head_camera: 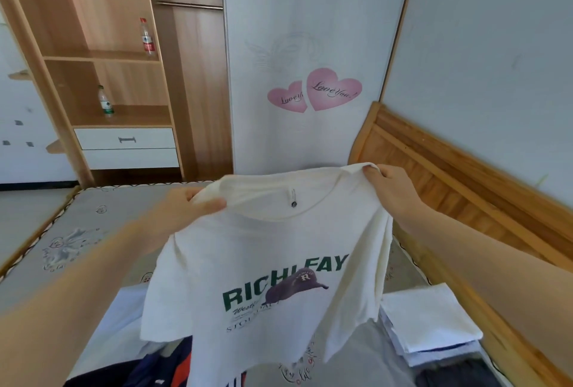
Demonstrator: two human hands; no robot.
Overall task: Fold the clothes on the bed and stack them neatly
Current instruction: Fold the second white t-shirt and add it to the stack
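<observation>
A cream T-shirt (279, 262) hangs in the middle of the frame, held up above the bed (77, 231) with its printed front facing the camera; green lettering and a dark purple cap graphic cross the chest, and a small label shows inside the neckline. The left hand (186, 210) pinches the shoulder at the left of the collar, fingers curled over the fabric, and the right hand (390, 188) grips the opposite shoulder at upper right, thumb and fingers closed on the cloth. The hem falls toward the lower edge of the frame, in front of a heap of unfolded clothes (161, 368) in dark blue, orange and white at lower left. At lower right, on the mattress beside the wooden bed frame (465, 188), lies a stack of folded clothes (431, 324), white on top with darker pieces beneath. Behind the bed, in the upper left, stands an open wooden wardrobe (93, 45) with two plastic bottles (147, 36) on its shelves and white drawers below. A white wardrobe door (310, 14) in the centre carries two pink heart stickers (316, 92).
</observation>
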